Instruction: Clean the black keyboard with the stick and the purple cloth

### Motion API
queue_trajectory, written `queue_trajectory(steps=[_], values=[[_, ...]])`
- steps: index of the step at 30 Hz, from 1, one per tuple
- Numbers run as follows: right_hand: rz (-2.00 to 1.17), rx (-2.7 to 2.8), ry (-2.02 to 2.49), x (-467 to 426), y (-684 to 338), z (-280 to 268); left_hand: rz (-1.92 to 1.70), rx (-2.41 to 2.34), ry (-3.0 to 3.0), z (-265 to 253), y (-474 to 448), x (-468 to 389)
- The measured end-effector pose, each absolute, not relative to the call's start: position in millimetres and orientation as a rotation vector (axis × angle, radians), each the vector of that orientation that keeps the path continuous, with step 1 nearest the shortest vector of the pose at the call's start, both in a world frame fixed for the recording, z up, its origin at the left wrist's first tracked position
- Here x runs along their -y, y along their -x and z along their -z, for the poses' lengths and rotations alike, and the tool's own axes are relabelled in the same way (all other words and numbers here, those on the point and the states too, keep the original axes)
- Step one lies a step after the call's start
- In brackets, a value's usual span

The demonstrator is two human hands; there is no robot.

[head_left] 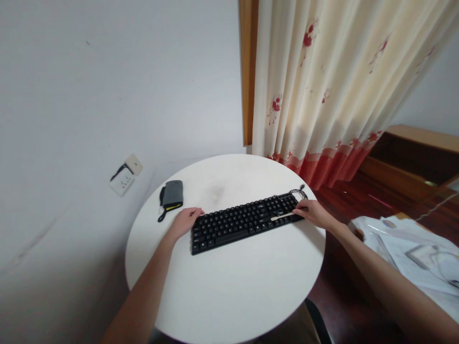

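Observation:
A black keyboard (233, 224) lies at a slant across the round white table (229, 286). At its upper left corner, my left hand (185, 220) is closed, with its fingertips on the keyboard's edge. Over the number pad, my right hand (312, 212) pinches a slim white toothbrush-like stick (285, 216). The wider far end of this stick rests at or just above the keys, and its bristles, if any, cannot be made out. Behind the keyboard's right end, its black cable (299, 192) is bunched up.
A folded grey cloth pouch (173, 193) with a black loop sits at the table's left. The wall with a socket (122, 181) is close on the left. A flowered curtain (315, 95) hangs behind. White papers and bags (405, 248) lie to the right, near a wooden cabinet (412, 153).

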State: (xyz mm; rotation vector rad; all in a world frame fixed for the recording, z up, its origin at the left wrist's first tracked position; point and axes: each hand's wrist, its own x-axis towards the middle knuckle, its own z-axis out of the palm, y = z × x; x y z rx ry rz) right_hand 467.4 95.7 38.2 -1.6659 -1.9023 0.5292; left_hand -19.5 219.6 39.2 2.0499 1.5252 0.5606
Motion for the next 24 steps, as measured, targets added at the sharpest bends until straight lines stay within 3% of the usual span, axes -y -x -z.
queue_trajectory(steps=[24], values=[[-0.345,2.119,1.525,-97.3,-379.0,-53.0,-0.562,-1.538,-2.057,-40.4,19.1,-218.7]])
